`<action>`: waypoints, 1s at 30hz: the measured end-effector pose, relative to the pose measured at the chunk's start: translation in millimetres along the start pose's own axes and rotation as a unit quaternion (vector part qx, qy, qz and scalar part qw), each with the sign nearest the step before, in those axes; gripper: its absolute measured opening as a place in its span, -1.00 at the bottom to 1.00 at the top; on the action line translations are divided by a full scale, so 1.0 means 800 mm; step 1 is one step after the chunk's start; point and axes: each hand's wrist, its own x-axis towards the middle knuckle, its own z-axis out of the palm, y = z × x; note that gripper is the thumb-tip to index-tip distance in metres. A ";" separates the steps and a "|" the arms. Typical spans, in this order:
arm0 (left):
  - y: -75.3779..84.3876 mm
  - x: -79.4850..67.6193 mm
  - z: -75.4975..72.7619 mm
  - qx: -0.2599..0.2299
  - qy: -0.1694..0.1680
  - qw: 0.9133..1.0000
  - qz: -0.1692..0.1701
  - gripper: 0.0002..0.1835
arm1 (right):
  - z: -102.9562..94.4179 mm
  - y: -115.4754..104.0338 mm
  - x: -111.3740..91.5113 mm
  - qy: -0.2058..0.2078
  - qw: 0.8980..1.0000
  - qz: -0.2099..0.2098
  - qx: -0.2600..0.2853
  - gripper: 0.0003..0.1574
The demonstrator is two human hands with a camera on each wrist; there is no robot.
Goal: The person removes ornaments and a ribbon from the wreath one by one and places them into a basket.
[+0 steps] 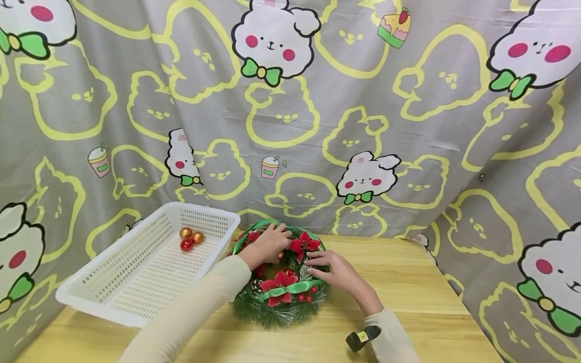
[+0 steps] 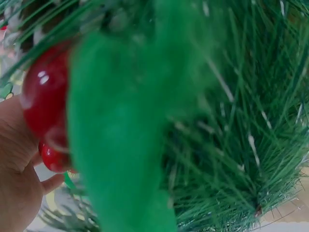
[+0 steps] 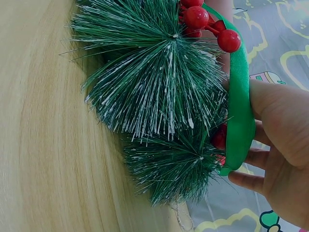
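A Christmas wreath [image 1: 290, 307] of green needles with white tips lies on the table, dressed with red poinsettia flowers [image 1: 305, 245], red berries [image 3: 195, 18], pine cones and a green ribbon [image 3: 241, 111]. My left hand [image 1: 269, 245] reaches over its back part, fingers bent down among the decorations beside a small gold ball [image 1: 281, 255]. I cannot tell whether they pinch it. In the left wrist view, ribbon and a red berry [image 2: 47, 92] hide most of the fingers. At the wreath's right side, my right hand [image 1: 336, 269] rests its outstretched fingers on the greenery and ribbon.
Left of the wreath stands a white perforated plastic basket [image 1: 109, 315], holding two gold balls [image 1: 185, 233] and a red ball [image 1: 187, 245]. A wooden table [image 1: 399, 302] carries everything. A grey cartoon-print curtain [image 1: 290, 116] hangs behind and along both sides.
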 end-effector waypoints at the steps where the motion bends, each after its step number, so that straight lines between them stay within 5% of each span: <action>1: 0.000 0.000 0.002 0.006 -0.001 1.000 0.001 -0.73 | 0.000 0.000 0.000 0.000 1.000 0.000 0.000 -0.65; 22: -0.003 0.002 0.004 -0.028 -0.008 1.000 -0.009 -0.87 | 0.001 0.000 0.001 -0.003 1.000 0.004 0.011 -0.64; 30: -0.008 -0.002 -0.009 -0.069 0.026 0.997 0.000 -0.84 | 0.001 0.001 0.002 0.003 1.000 -0.002 0.003 -0.65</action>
